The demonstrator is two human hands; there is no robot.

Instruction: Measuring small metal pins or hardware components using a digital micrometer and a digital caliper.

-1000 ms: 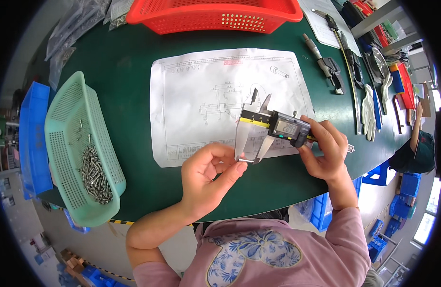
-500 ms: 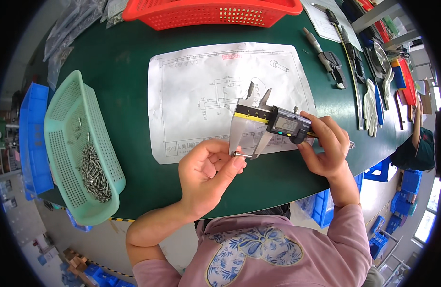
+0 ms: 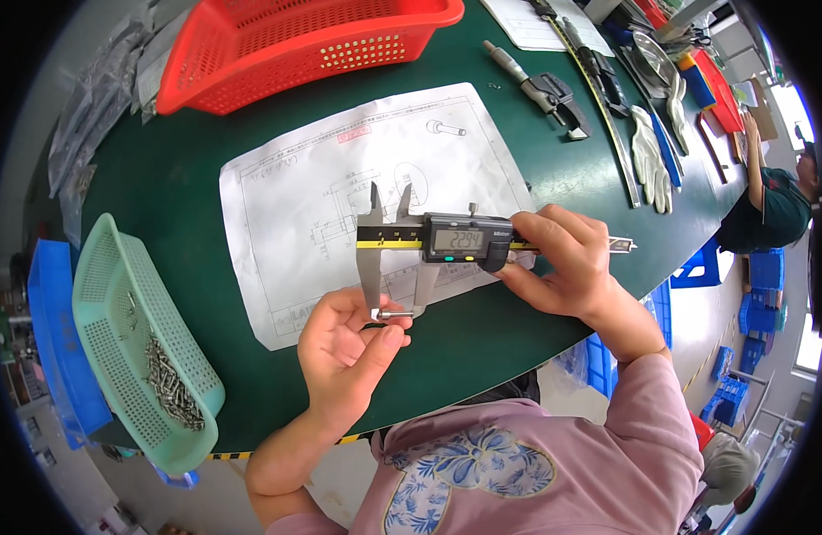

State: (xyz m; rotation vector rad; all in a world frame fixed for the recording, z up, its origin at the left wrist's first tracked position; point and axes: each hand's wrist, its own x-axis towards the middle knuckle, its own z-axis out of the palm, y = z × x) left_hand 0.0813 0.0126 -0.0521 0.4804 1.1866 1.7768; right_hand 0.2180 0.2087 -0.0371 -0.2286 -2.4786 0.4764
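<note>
Left hand (image 3: 347,343) raised palm-up just below the digital caliper (image 3: 429,245), thumb and forefinger pinched on a small metal pin (image 3: 395,314) between the caliper's lower jaws, forearm bare, angling in from lower left. Right hand (image 3: 561,267) wrapped about the caliper's right end, thumb under the display housing, fingers curled over the beam, wrist bent, pink sleeve behind it.
</note>
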